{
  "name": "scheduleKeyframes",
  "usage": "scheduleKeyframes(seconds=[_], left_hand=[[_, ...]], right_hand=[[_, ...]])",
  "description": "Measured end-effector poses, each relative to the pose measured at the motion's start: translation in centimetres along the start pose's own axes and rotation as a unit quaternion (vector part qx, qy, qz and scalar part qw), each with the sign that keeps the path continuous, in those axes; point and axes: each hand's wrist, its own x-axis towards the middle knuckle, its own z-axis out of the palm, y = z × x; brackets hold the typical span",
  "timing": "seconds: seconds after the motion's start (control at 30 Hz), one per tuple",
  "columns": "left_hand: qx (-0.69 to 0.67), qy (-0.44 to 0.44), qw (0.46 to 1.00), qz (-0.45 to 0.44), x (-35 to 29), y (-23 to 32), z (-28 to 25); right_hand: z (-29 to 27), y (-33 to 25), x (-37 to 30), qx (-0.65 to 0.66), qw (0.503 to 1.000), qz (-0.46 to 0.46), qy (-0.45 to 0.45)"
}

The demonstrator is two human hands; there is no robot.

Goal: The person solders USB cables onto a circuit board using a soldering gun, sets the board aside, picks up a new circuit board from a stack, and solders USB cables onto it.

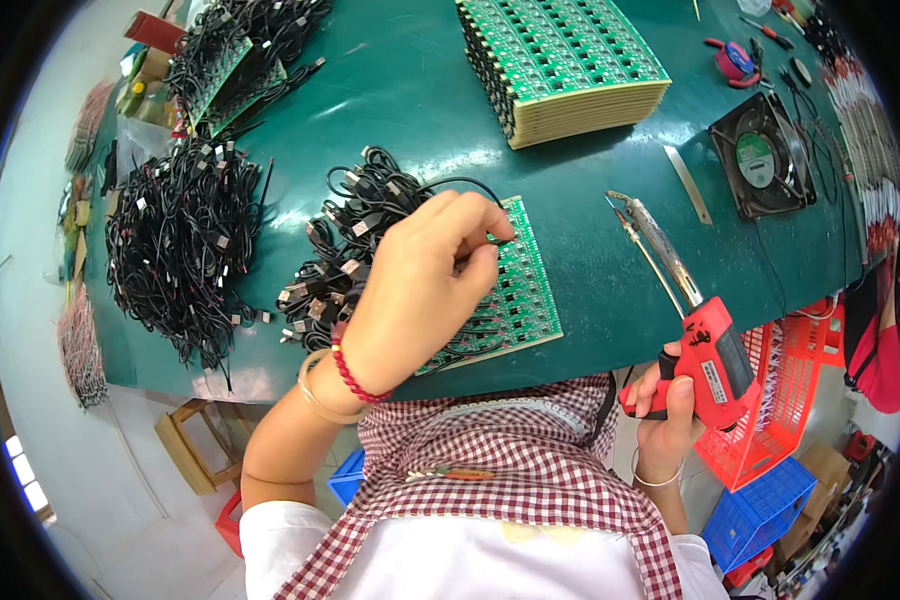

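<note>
My left hand is closed in a pinch over a green circuit board panel at the table's front edge. A thin black USB cable arcs into its fingertips; the pinched end is mostly hidden. More black USB cables are heaped along the panel's left side, partly behind my hand and wrist. To the right, my right hand is wrapped around the handle of a red soldering gun. Its metal tip points up and left, above the table and apart from the panel.
A stack of circuit board panels stands at the back. Another cable pile lies left. On the right are a black fan, a metal strip and red-handled pliers. A red basket sits below the table edge.
</note>
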Motion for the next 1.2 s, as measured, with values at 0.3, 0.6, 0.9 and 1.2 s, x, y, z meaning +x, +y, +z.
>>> scheduleKeyframes(seconds=[0.3,0.6,0.9,1.2], left_hand=[[0.099,0.033,0.995,0.003,0.0,-1.9,4.5],[0.214,0.041,0.976,0.02,0.4,-2.1,5.1],[0.207,0.042,0.977,-0.025,0.5,-1.8,5.8],[0.187,0.065,0.98,-0.022,0.4,-2.1,6.0]], right_hand=[[-0.6,0.2,-0.2,-0.05,0.997,0.033,-0.049],[-0.8,0.8,-0.1,-0.047,0.991,0.071,-0.106],[-1.0,1.4,-0.5,-0.076,0.98,0.13,-0.131],[-0.8,1.2,-0.2,-0.119,0.974,0.129,-0.145]])
